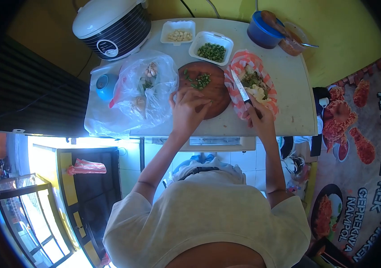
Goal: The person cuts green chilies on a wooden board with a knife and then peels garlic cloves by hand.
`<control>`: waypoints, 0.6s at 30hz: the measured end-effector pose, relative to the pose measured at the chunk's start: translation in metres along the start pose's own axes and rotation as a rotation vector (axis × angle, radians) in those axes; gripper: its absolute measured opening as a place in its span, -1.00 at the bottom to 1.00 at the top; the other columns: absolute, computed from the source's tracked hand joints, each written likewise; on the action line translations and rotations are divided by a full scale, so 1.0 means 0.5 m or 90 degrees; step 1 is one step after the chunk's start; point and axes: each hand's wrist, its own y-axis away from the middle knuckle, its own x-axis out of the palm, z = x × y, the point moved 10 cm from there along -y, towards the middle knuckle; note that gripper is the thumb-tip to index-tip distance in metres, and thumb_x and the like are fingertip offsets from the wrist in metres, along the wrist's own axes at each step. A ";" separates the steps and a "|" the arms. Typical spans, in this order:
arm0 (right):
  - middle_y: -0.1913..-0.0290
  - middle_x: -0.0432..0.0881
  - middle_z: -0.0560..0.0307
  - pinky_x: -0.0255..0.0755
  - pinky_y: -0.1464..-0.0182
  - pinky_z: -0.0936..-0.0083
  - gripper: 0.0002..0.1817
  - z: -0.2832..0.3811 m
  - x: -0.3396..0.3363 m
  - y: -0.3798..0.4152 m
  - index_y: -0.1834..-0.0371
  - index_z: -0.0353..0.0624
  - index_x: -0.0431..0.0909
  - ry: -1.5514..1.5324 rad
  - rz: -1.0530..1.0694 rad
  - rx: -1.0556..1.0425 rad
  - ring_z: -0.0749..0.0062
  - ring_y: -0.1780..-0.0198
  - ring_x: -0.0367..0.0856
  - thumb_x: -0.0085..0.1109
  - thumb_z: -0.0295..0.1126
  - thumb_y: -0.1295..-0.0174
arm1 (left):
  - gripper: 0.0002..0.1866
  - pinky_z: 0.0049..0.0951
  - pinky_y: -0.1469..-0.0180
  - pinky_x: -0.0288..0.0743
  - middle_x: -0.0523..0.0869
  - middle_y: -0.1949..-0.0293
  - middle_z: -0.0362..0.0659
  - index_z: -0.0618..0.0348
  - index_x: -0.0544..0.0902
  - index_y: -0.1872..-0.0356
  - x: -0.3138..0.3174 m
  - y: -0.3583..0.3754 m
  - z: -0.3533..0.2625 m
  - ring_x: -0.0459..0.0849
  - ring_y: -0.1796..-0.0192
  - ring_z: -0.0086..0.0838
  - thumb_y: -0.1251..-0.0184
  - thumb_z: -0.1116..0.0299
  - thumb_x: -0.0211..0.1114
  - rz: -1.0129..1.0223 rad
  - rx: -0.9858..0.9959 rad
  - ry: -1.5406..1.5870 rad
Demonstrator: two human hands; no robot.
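My right hand grips the black handle of a knife, its blade pointing up and left over the edge of a red-and-white striped plastic bag. The bag lies open with pale and green vegetable scraps in it. My left hand is over the near left part of a round wooden cutting board, fingers bent and drawn together; whatever they hold is too small to make out. Beyond its fingers, a small pile of chopped green pieces lies on the board.
Behind the board stand a white foam tray of chopped green pieces and another foam tray with peeled garlic. A clear plastic bag with garlic bulbs, a blue cup and a rice cooker are left. Blue tub at back right.
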 end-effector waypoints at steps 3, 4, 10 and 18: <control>0.58 0.54 0.21 0.32 0.66 0.66 -0.56 -0.011 -0.036 -0.035 -0.37 -0.19 0.45 -0.129 -0.023 -0.001 0.65 0.72 0.41 0.06 -0.36 -0.47 | -0.90 -0.07 -0.36 0.05 0.73 0.14 -0.37 -0.13 0.85 0.38 0.020 -0.015 -0.016 0.52 -0.20 -0.37 -0.07 0.21 0.51 0.005 0.025 0.000; 0.58 0.54 0.21 0.32 0.66 0.66 -0.56 -0.018 -0.045 -0.043 -0.37 -0.19 0.45 -0.129 -0.029 0.000 0.65 0.72 0.41 0.06 -0.36 -0.47 | -0.90 -0.07 -0.36 0.08 0.73 0.16 -0.34 -0.09 0.84 0.39 0.024 -0.019 -0.022 0.52 -0.18 -0.36 -0.05 0.25 0.51 0.004 0.030 0.009; 0.64 0.52 0.18 0.25 0.74 0.59 -0.52 -0.070 -0.051 -0.053 -0.38 -0.23 0.42 -0.127 0.001 0.100 0.60 0.79 0.39 0.07 -0.29 -0.46 | -0.92 -0.06 -0.34 0.10 0.72 0.19 -0.32 -0.05 0.84 0.41 0.028 -0.025 -0.033 0.52 -0.16 -0.34 -0.06 0.28 0.49 0.002 0.037 0.005; 0.66 0.49 0.20 0.21 0.77 0.60 -0.52 -0.038 -0.091 -0.013 -0.38 -0.28 0.40 -0.072 -0.034 0.111 0.62 0.80 0.36 0.04 -0.28 -0.48 | -0.91 -0.06 -0.33 0.08 0.73 0.21 -0.31 -0.04 0.83 0.41 0.027 -0.021 -0.030 0.53 -0.13 -0.34 -0.07 0.26 0.49 -0.005 0.030 0.003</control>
